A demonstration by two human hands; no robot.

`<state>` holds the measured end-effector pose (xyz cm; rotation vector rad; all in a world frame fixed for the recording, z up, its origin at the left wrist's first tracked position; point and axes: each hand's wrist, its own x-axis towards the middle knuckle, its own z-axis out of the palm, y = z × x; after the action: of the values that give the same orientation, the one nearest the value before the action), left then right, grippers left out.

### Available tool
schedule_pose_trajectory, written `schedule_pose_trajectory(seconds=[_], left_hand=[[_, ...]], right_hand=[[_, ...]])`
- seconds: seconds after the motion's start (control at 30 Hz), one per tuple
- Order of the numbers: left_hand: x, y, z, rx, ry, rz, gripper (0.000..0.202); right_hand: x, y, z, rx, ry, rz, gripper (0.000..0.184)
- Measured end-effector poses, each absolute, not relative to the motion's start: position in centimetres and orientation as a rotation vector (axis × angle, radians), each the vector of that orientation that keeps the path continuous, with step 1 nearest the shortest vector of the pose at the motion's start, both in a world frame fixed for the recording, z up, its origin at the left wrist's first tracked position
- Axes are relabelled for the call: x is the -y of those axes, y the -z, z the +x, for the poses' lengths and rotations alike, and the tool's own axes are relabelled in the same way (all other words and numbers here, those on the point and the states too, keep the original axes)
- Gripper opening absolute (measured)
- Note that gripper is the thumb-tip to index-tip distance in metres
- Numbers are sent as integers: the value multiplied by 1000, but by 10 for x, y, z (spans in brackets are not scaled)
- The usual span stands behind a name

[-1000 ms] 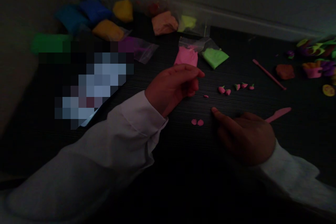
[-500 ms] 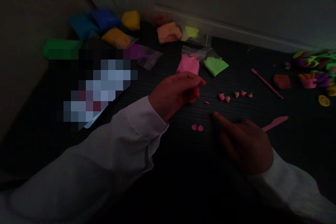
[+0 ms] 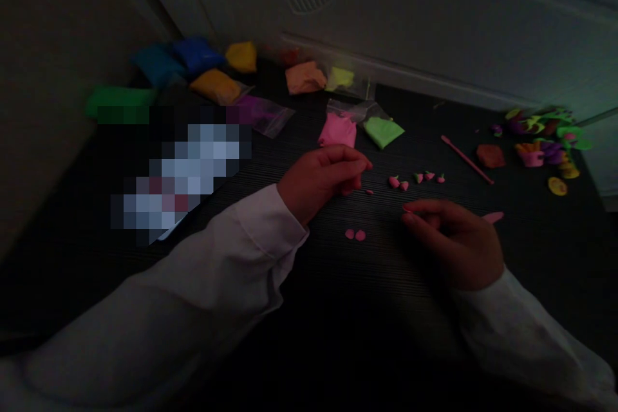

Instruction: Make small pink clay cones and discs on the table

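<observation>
My right hand (image 3: 454, 241) is closed in a pinch, with a tiny pink clay piece (image 3: 408, 210) between thumb and index fingertip. My left hand (image 3: 321, 177) is raised over the table, thumb and fingers pressed together; whatever it holds is hidden. Two flat pink clay discs (image 3: 355, 235) lie on the dark table between my hands, with a small pink clay scrap (image 3: 369, 192) just right of my left fingers. Several tiny pink clay fruits with green tops (image 3: 398, 183) sit in a row beyond my right hand. A pink plastic knife (image 3: 493, 217) is partly covered by that hand.
Bags of pink clay (image 3: 338, 131) and green clay (image 3: 383, 132) lie behind my left hand. More coloured packs, like a blue one (image 3: 197, 56), line the back left. A pixelated screen (image 3: 193, 167) lies left. A pink stick tool (image 3: 467, 159) and finished clay figures (image 3: 545, 141) are at right.
My right hand has gone from a pointing index finger to a pinch on a small pink piece. My left hand stays closed in nearly the same place. The view has tilted up slightly.
</observation>
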<state>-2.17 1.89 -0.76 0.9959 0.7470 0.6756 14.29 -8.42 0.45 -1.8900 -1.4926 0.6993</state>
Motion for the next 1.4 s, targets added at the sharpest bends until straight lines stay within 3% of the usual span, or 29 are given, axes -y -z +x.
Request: schedule_pose_trajectory(seconds=[0.3, 0.47, 0.77, 0.97, 1.4], left_hand=[[-22, 13, -22, -695, -671, 1051, 15], [-21, 14, -22, -675, -666, 1079, 16], [-17, 11, -24, -561, -536, 923, 19], [-9, 12, -20, -544, -486, 887, 23], [-8, 13, -18, -589, -556, 869, 21]], right_hand=[[75, 5, 142, 914, -1175, -1536, 12], [70, 5, 134, 892, -1232, -1397, 9], [65, 2, 128, 1323, -480, -1654, 15], [68, 4, 124, 1611, -194, -1673, 16], [69, 7, 125, 1920, 1, -1631, 21]])
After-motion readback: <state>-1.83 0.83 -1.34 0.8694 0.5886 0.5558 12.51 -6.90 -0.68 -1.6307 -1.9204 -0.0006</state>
